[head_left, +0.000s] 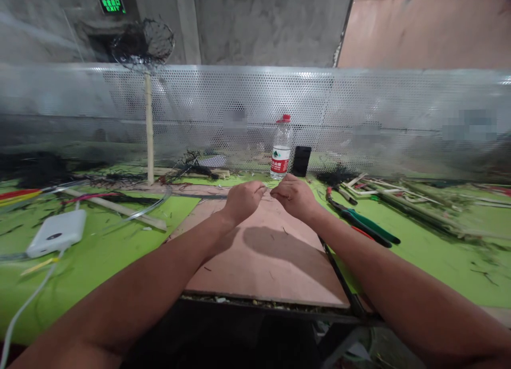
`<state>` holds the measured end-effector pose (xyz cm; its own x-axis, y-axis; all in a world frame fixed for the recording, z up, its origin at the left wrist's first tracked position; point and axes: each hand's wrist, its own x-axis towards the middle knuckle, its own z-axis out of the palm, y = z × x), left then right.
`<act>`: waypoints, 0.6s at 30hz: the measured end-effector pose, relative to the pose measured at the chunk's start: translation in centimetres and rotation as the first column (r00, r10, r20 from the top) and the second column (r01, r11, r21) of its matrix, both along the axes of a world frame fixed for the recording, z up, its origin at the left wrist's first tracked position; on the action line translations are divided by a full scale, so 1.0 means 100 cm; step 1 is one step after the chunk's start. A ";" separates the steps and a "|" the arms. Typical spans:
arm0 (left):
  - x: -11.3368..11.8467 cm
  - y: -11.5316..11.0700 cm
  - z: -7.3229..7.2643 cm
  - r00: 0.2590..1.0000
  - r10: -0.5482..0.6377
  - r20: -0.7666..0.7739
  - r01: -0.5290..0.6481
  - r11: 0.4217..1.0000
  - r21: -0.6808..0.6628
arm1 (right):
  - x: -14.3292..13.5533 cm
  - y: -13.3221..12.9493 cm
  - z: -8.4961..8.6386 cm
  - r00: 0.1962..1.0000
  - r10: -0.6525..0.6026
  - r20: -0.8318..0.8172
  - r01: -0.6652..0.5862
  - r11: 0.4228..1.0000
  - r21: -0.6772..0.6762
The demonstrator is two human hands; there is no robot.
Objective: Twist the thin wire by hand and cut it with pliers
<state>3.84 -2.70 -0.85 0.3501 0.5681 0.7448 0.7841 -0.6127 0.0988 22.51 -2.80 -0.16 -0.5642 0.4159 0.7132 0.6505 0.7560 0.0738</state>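
My left hand and my right hand are raised over the far part of a wooden board, their fingertips close together. Both are closed in a pinch. Something small and thin may lie between the fingertips, too fine to name. A clear water bottle with a red cap stands just behind my hands. To its right a dark phone-like slab leans upright. Green-handled pliers lie to the right of my right hand.
A white power bank with a cable lies at left. A wooden stick stands upright with a black wire tangle on top. Cut stems are heaped at right. A perforated metal screen closes off the back of the green table.
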 end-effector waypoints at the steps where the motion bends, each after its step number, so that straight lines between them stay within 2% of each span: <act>1: 0.000 -0.002 0.002 0.998 -0.030 0.048 0.031 0.999 -0.018 | -0.002 -0.001 -0.003 0.997 -0.046 -0.054 0.046 0.999 0.004; 4: -0.002 -0.007 0.008 0.976 -0.159 0.146 0.168 0.984 -0.052 | -0.009 -0.002 -0.012 0.964 -0.110 -0.241 0.098 0.993 -0.062; 7: -0.005 -0.010 0.009 0.954 -0.245 0.173 0.262 0.962 -0.082 | -0.013 0.000 -0.018 0.930 -0.046 -0.366 -0.024 0.983 -0.183; 10: -0.006 -0.011 0.008 0.962 -0.218 0.162 0.234 0.969 -0.082 | -0.013 0.003 -0.020 0.893 0.072 -0.443 -0.177 0.964 -0.199; 12: -0.006 -0.010 0.007 0.973 -0.187 0.136 0.194 0.980 -0.041 | -0.012 0.005 -0.020 0.873 0.123 -0.472 -0.227 0.959 -0.171; 15: -0.006 -0.010 0.005 0.984 -0.161 0.077 0.157 0.986 0.053 | -0.014 0.007 -0.023 0.847 0.133 -0.514 -0.250 0.954 -0.165; 18: -0.008 -0.008 0.002 0.995 -0.100 0.006 0.098 0.985 0.145 | -0.017 0.009 -0.027 0.821 0.118 -0.559 -0.283 0.934 -0.218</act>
<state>3.01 -3.47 -0.65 0.3888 0.4177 0.8212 0.7179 -0.6960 0.0141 20.80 -1.86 -2.87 -0.2269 0.5619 0.7955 0.3567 0.8080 -0.4690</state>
